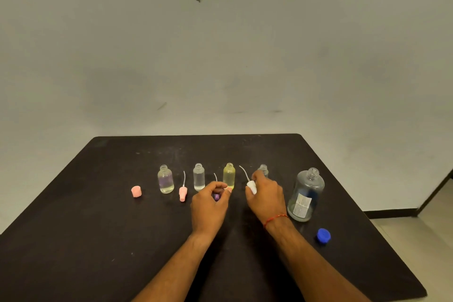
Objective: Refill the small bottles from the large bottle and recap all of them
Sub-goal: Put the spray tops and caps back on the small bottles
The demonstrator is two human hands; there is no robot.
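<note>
Several small uncapped bottles stand in a row on the black table [98,240]: a clear one [166,179] at the left, a clear one [198,177], a yellow one [229,175], and one [263,169] partly hidden behind my right hand. The large clear bottle [306,195] stands uncapped at the right. My left hand [208,206] is closed on a purple sprayer cap [216,196] with its thin tube pointing up. My right hand [266,197] holds a white sprayer cap [251,186] with a curved tube.
A pink sprayer cap [182,193] with tube lies between the two left bottles. A pink overcap [136,191] sits further left. The blue cap [323,235] of the large bottle rests near the table's right edge. A pale wall stands behind the table.
</note>
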